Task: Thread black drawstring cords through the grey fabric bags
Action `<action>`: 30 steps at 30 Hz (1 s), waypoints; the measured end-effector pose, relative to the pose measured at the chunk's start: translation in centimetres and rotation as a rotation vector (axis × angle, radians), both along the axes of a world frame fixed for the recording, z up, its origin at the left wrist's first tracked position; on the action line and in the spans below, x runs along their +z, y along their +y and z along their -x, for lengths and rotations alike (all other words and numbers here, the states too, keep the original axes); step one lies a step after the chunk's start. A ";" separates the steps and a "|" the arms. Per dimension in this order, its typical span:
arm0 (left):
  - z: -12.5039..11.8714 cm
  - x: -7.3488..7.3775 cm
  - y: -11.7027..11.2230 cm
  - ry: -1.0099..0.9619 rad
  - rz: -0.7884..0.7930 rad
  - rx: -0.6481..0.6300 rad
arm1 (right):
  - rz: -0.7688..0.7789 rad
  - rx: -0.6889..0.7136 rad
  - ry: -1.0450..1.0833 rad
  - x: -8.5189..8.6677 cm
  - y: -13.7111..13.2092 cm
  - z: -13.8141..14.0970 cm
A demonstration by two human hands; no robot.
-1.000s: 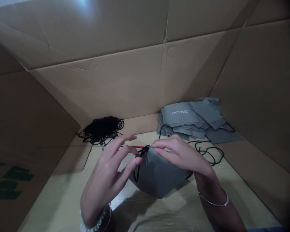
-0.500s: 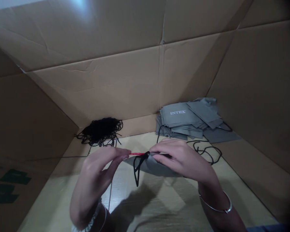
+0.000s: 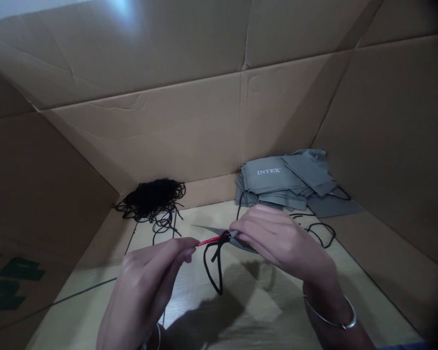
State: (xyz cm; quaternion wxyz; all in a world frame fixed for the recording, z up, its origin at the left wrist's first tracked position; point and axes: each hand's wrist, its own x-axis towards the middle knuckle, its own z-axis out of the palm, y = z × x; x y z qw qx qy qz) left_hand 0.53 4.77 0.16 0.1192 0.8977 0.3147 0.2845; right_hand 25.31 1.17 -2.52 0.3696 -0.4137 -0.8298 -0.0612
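Observation:
My left hand (image 3: 149,282) pinches the end of a thin red tool (image 3: 209,240) between thumb and fingers. A black cord (image 3: 213,267) hangs in a loop from the tool's far end. My right hand (image 3: 277,238) is closed on the edge of a grey fabric pouch (image 3: 241,241), held just above the table. The tool and cord meet the pouch at my right fingertips. Most of the pouch is hidden under my right hand.
A stack of grey pouches (image 3: 284,180), the top one printed INTEX, lies at the back right with loose black cords (image 3: 319,231) beside it. A heap of black cords (image 3: 151,197) sits at the back left. Cardboard walls (image 3: 190,131) enclose the light wooden table (image 3: 241,316).
My left hand closed on the red tool and drew it left and toward me. The pouch turned from face-on to edge-on under my right hand, and the cord loop hangs lower.

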 end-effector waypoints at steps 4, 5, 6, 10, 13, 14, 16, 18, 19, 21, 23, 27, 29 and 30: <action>0.1 0.1 -0.2 0.004 0.014 -0.003 | -0.079 0.004 0.004 -0.4 0.6 0.1; 0.1 0.1 -0.1 0.005 0.023 -0.003 | -0.103 0.005 0.006 -0.5 0.8 0.2; 0.1 0.1 -0.1 0.009 0.034 -0.004 | -0.123 0.001 0.008 -0.5 0.9 0.3; 0.1 0.2 0.2 0.004 0.014 -0.018 | -0.125 -0.026 -0.018 -0.6 1.0 0.8; 0.1 0.1 0.3 0.005 -0.038 -0.020 | -0.089 -0.039 -0.081 -0.5 0.8 1.1; 0.1 0.1 0.2 0.014 -0.060 -0.011 | -0.075 -0.042 -0.105 -0.5 0.8 1.2; 0.1 0.1 0.1 0.043 -0.120 0.014 | -0.046 -0.048 -0.143 -0.5 0.6 1.3; 0.1 0.2 -0.1 0.065 -0.187 0.026 | -0.019 -0.050 -0.159 -0.5 0.6 1.2; 0.0 0.2 -0.2 0.070 -0.216 0.021 | -0.006 -0.045 -0.157 -0.6 0.6 1.2; -0.3 0.2 -0.4 0.069 -0.268 0.009 | 0.022 -0.032 -0.142 -0.6 0.6 1.0; -0.7 0.2 -0.5 0.069 -0.318 0.003 | 0.050 -0.027 -0.121 -0.6 0.6 0.8; -1.4 0.0 -0.5 0.061 -0.365 -0.014 | 0.103 -0.006 -0.066 -0.4 0.6 0.5; -1.6 -0.2 -0.4 0.057 -0.346 -0.027 | 0.145 0.011 -0.037 -0.4 0.7 0.4; -1.6 -0.2 -0.3 0.056 -0.336 -0.029 | 0.164 0.016 -0.026 -0.4 0.7 0.3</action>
